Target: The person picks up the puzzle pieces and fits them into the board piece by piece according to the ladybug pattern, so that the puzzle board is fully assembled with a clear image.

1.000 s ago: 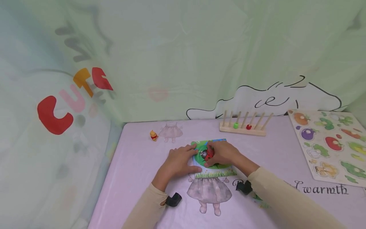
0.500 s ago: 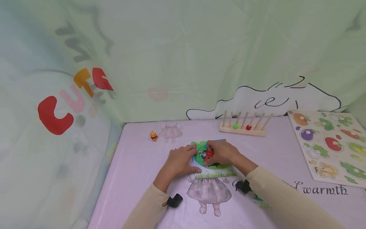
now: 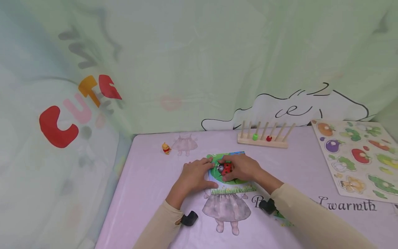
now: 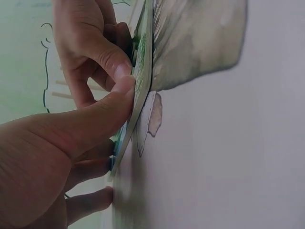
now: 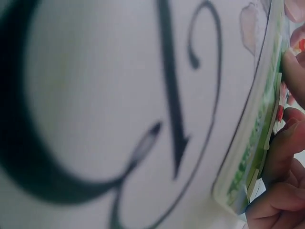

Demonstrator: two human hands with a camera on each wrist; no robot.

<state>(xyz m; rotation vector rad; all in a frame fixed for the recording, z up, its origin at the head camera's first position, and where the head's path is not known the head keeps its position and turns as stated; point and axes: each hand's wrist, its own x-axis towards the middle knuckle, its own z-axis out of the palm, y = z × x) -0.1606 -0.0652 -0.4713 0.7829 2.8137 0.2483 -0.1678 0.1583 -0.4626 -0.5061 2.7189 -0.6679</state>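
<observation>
Here, in from the table's [image 3: 149, 183] far edge, the picture board [image 3: 234, 190] is touched along its left edge by the wide-spread left hand [image 3: 193, 175]; its ladybird [image 3: 226, 168] is apparently pinched by the right hand [image 3: 244, 166].

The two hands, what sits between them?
The red ladybug on the picture board lies between the left hand and right hand, as the head view shows.
</observation>
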